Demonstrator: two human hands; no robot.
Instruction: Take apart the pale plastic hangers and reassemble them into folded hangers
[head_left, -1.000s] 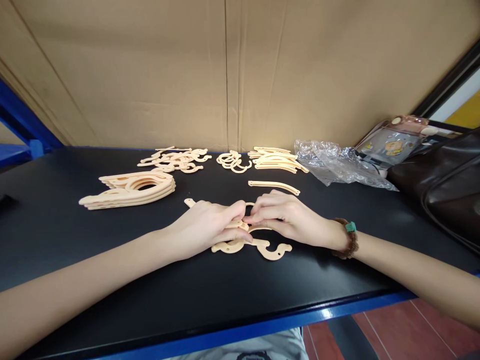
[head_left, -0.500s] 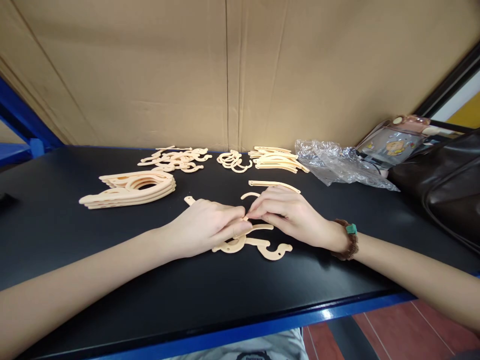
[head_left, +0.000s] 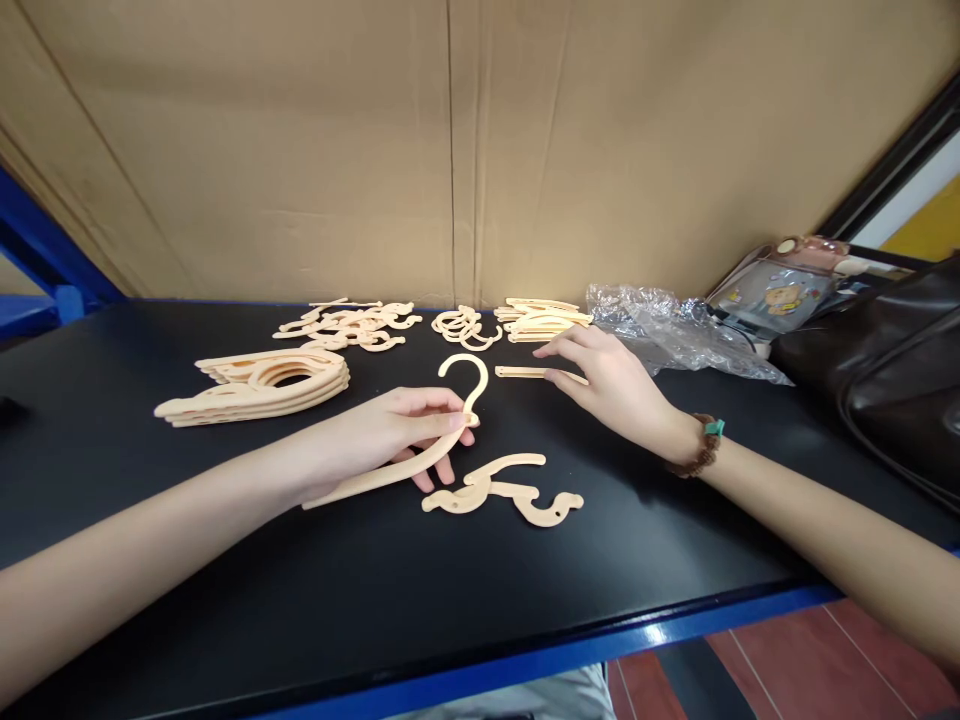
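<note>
My left hand (head_left: 397, 430) pinches a beige hook (head_left: 480, 375) together with a long curved beige arm piece (head_left: 390, 475), which reaches back under the wrist. Over a single beige bar (head_left: 521, 372) hovers my right hand (head_left: 600, 375), fingers spread, thumb at the bar's right part; whether it touches is unclear. Just in front of my hands lie two curved beige pieces with bird-like ends, one at the left (head_left: 465, 495) and one at the right (head_left: 549, 510). Behind my right hand's fingertips is a pile of beige bars (head_left: 536, 318).
A stack of beige hanger parts (head_left: 259, 390) lies at the left of the black table (head_left: 360, 610). Loose curved pieces (head_left: 352, 325) and hooks (head_left: 461, 325) lie at the back. Clear plastic bags (head_left: 675, 330) and a dark bag (head_left: 885, 350) occupy the right.
My hands have moved apart. The hook now stands out from my left hand with the arm piece turned toward me. My right hand has opened and shifted right and back, over the single bar.
</note>
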